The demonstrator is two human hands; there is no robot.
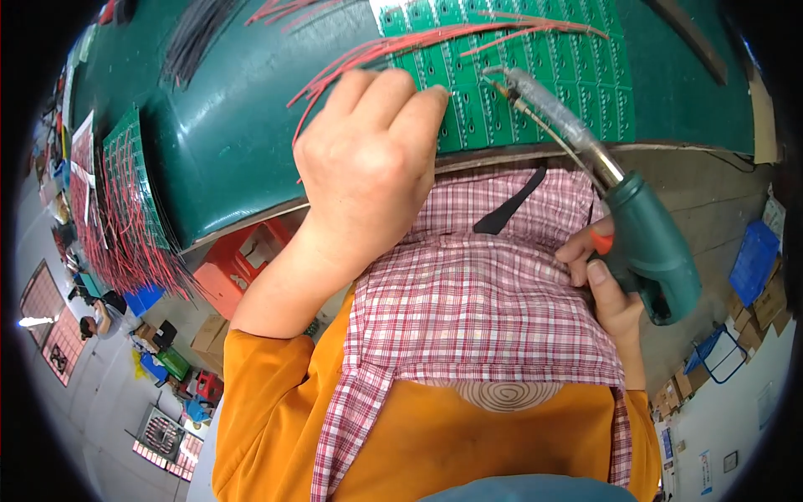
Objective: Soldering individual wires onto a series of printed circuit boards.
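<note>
My left hand point(368, 155) is closed over the left edge of a green circuit board panel point(585, 88). Its fingertips are hidden, so what they pinch cannot be made out. Loose red wires point(393, 48) lie across the panel and run just past the knuckles. In my right hand point(615, 297) is a green soldering gun point(657, 238) with a red trigger, held by its handle. The gun's metal barrel slants up and left, and its tip, with a thin feed tube alongside, is over the panel, apart from my left hand.
The green tabletop point(217, 138) has a dark front edge. Black wires point(196, 42) lie at the back left. Stacked panels with red wires attached point(130, 180) sit at the left edge. A dark bar point(690, 38) is at the back right. Below the table stands a red stool point(238, 263).
</note>
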